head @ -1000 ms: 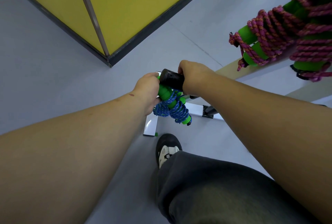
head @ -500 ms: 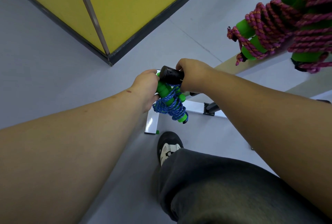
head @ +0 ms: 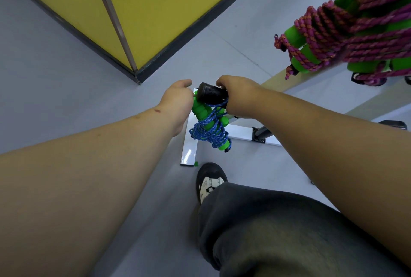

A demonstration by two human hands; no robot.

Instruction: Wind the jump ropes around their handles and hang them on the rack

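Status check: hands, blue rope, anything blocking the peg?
Left hand holds the blue rope bundle. Right hand grips the black peg; rope loop on the peg. Nothing blocking.

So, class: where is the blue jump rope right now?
In the head view's centre, the blue jump rope hangs from the black bar end, between the left hand and right hand.

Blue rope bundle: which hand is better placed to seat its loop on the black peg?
Probably the right hand: it grips the black peg, and a strand from the blue rope bundle already runs up beside its fingers. The left hand holds the bundle's green handles from the far side, steadying it.
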